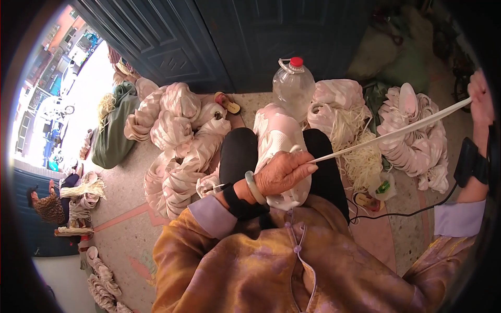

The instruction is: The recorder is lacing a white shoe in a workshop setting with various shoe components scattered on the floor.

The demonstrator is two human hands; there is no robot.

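The left hand (284,172) pinches one end of a long white strip (396,131). The right hand (481,96) is closed on the other end (pulled tight). A pink cloth bundle (279,141) lies under the left hand.

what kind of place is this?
Probably a doorstep used for home piecework: a dark panelled door, heaps of pale fabric strips on a speckled floor, and a street just outside.
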